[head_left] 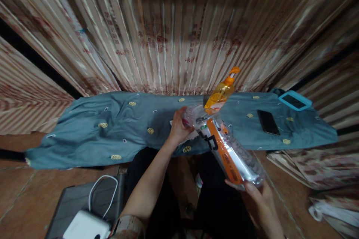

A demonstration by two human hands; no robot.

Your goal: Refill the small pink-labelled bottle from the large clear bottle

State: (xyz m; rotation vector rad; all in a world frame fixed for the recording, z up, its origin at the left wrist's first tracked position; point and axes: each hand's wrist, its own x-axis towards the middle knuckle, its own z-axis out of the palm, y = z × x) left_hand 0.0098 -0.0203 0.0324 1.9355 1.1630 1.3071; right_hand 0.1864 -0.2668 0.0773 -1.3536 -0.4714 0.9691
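My right hand point(256, 196) is wrapped round the base end of a large clear plastic bottle point(228, 151) with an orange and silver label. The bottle is tilted, its upper end pointing up and left. At that end, my left hand point(179, 127) closes round a clear plastic container point(193, 115), whose exact kind I cannot make out. The two clear pieces meet or overlap; whether they are joined does not show. Just behind them stands a pump bottle point(220, 95) of orange liquid. A pale, flat item point(189, 138) lies partly hidden under my left hand.
A teal patterned cloth point(89, 130) covers the long table. On its right lie a black phone point(268, 122) and a light-blue framed device point(295, 101). A pleated curtain point(168, 37) hangs behind. At lower left, a white box with a cable point(86, 226) rests on a grey surface.
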